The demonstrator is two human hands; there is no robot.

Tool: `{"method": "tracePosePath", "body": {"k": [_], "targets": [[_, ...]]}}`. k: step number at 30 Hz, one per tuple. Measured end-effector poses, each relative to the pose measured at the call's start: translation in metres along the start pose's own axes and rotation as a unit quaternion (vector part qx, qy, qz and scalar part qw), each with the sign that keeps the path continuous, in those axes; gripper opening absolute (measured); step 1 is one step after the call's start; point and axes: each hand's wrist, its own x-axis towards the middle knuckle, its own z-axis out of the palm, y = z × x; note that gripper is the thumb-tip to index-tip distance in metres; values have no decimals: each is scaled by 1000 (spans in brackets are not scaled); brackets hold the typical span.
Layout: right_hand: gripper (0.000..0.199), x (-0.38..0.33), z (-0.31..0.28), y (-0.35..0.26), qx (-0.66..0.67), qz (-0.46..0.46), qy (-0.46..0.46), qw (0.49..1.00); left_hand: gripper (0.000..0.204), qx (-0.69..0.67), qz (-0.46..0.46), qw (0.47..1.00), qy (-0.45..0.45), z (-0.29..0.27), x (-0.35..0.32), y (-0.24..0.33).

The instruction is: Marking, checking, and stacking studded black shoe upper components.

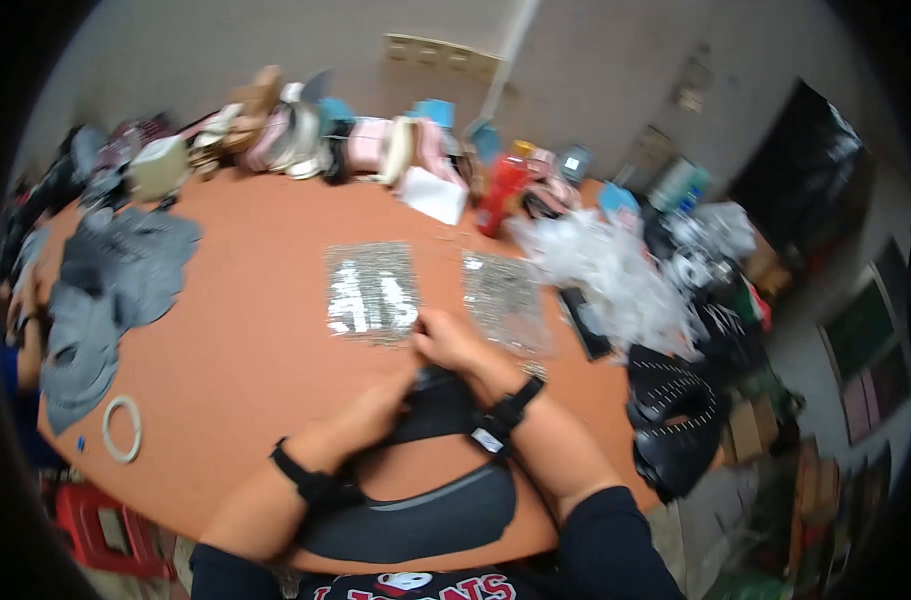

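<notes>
A black curved piece of leather-like material point(425, 515), shaped like a shoe upper, lies at the near table edge below my forearms. My left hand point(375, 405) is closed on the upper end of this piece, its fingertips partly hidden. Just above that end, my right hand point(455, 340) has its fingers curled together in a pinch; what they hold, if anything, is too blurred to see. Beyond the hands lie two flat sheets of small shiny metallic pieces, a left sheet point(372, 290) and a right sheet point(502, 300).
Grey cut pieces point(125, 270) and a white ring point(122, 430) lie on the left. Studded black pieces point(675, 410), a dark phone-like slab point(583, 323) and clear plastic bags point(605, 270) are on the right. A red bottle point(502, 190) and bundled materials line the far edge.
</notes>
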Motion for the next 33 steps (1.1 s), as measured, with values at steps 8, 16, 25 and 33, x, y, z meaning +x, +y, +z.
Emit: {"method": "tracePosePath", "body": {"k": [8, 16, 25, 33], "targets": [[12, -38, -59, -24, 319, -15, 125, 940, 43, 59, -22, 998, 0, -35, 17, 27], [11, -35, -32, -6, 400, -27, 164, 901, 51, 134, -26, 988, -75, -34, 20, 21], [12, -30, -31, 3, 368, -46, 145, 917, 52, 226, -104, 962, -115, -20, 34, 45], [12, -36, -6, 22, 39, -28, 79, 996, 40, 216, -33, 968, -121, -10, 30, 25]]}}
